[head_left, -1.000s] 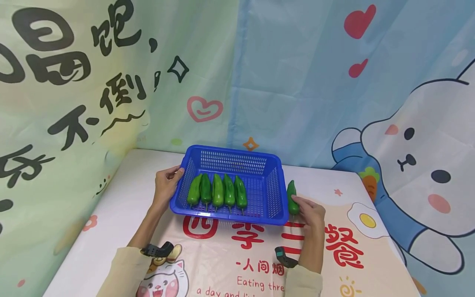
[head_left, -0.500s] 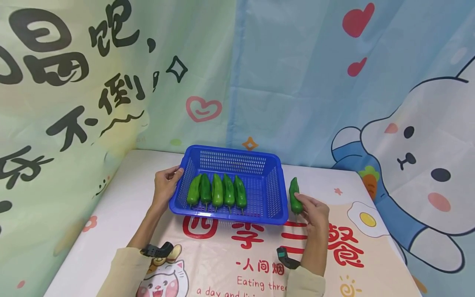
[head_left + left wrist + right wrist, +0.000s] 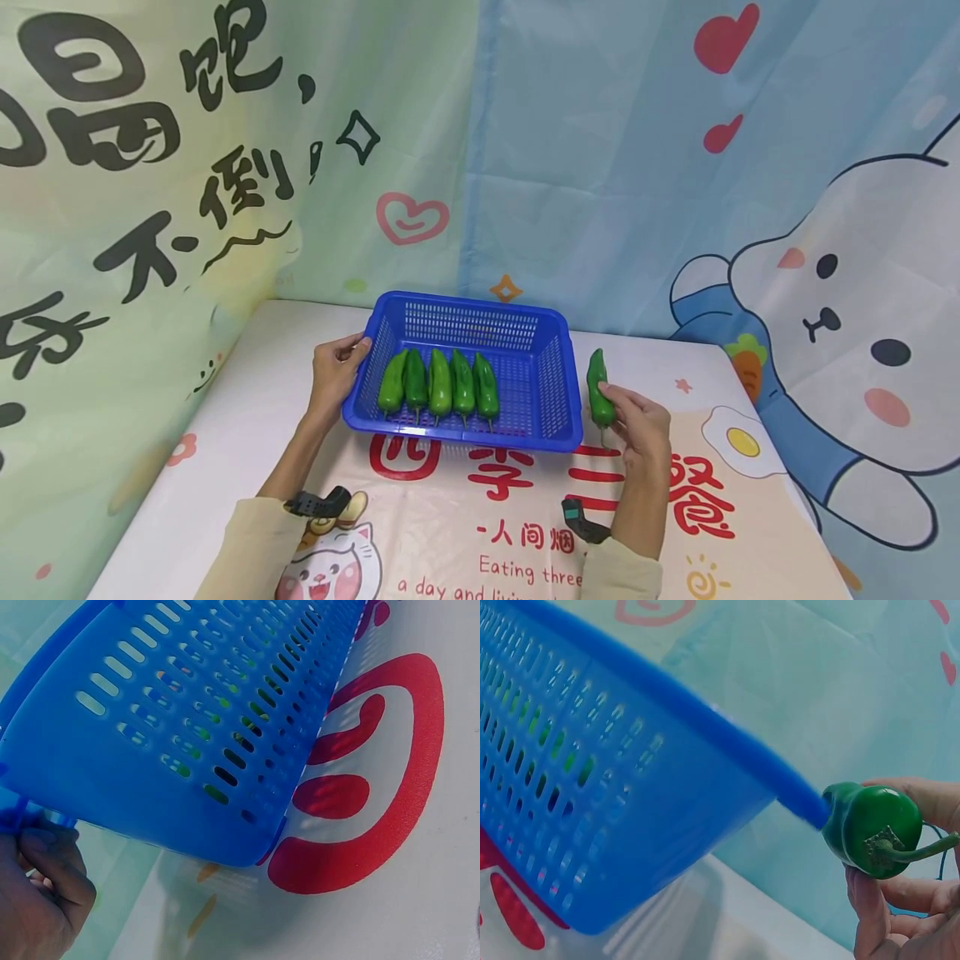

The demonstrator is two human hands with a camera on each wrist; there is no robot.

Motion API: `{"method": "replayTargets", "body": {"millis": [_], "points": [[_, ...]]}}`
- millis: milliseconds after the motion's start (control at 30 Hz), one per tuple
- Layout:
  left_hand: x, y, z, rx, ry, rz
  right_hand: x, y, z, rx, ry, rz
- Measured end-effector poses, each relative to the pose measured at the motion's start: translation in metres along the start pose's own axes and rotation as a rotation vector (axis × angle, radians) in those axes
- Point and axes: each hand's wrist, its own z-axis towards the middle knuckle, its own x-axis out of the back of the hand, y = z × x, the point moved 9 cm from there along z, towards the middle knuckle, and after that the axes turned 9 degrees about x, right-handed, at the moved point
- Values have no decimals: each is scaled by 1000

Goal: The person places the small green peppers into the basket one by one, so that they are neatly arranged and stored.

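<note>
A blue plastic basket (image 3: 551, 392) sits on the table with several green peppers (image 3: 441, 387) lined up side by side in its left half. My left hand (image 3: 335, 379) pinches the basket's left rim; the left wrist view also shows those fingers (image 3: 52, 859) curled at the rim. Just outside the right rim, my right hand (image 3: 637, 421) holds one green pepper (image 3: 600, 400) between thumb and fingers, its stem pointing toward me. In the right wrist view that pepper (image 3: 881, 825) appears close beside the basket's rim; whether they touch I cannot tell.
A printed cloth (image 3: 450, 517) with red characters covers the table (image 3: 285, 350). Behind the basket hangs a fabric backdrop (image 3: 570, 167) with cartoon drawings, running along the back and left sides of the table.
The right hand has moved slightly right and up with the pepper, away from the basket's right rim. The left hand and the basket have stayed in place.
</note>
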Motion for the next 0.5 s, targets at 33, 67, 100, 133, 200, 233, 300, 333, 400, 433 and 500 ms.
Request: {"method": "replayTargets", "body": {"millis": [33,67,100,133,200,233,300,333,400,433,500], "points": [[0,0,0,-2,0,0,0,-2,-1,6,-1,-1],[0,0,0,-2,1,0,0,-4,-2,9,-3,0],[0,0,0,-2,1,0,0,-6,-3,13,-4,0],[0,1,0,-2,1,1,0,-7,-4,14,-3,2],[0,1,0,-3,1,0,0,-10,-6,17,-5,0],[0,1,0,-3,3,-1,0,-12,-7,20,-5,-2],[0,1,0,-5,3,-2,-1,-14,-9,24,-7,-7],[0,1,0,-6,4,-2,-1,-16,-10,25,-9,-10],[0,1,0,-6,4,-3,-2,-18,-12,29,-14,-18],[0,1,1,-5,4,-3,-3,-19,-12,32,-18,-21],[0,0,1,-3,3,-4,-4,-21,-14,38,-26,-28]]}}
